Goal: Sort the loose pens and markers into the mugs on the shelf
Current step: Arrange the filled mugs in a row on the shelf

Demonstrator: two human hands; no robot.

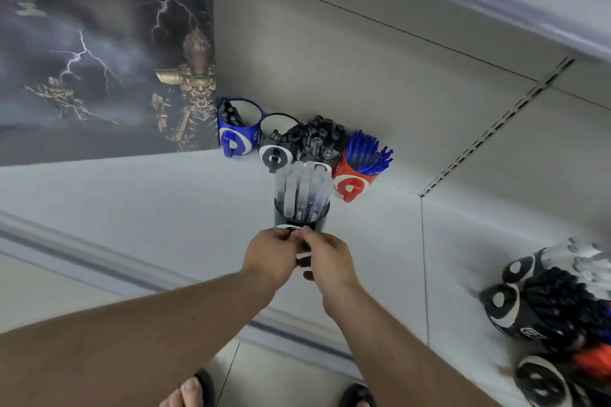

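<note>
Both hands meet at the near side of a dark grey mug (301, 213) that stands on the pale grey shelf (132, 195), a little in front of the others. The left hand (271, 253) and the right hand (325, 258) have their fingers curled in against the mug's near wall, about where its handle would be, so they seem to be holding the mug itself; the exact grip is hidden behind the knuckles. I see no loose pen in either hand.

This mug is packed with pale translucent-capped markers (302, 187) standing upright. Behind it, against the beige back panel (363, 76), a blue mug with a white ring (238, 135) holds a few black pens, and a black mug with a white ring (276, 145) beside it is partly filled. Next comes a dense bunch of black pens (322, 139), its mug mostly hidden, then a red mug (352, 183) full of blue pens (368, 154).

Further mugs of dark pens (549, 301) crowd the shelf's right end, too blurred to read closely.

No pens lie loose on the visible shelf, so the sorting looks nearly done; what seems left is setting this front mug back in line.
</note>
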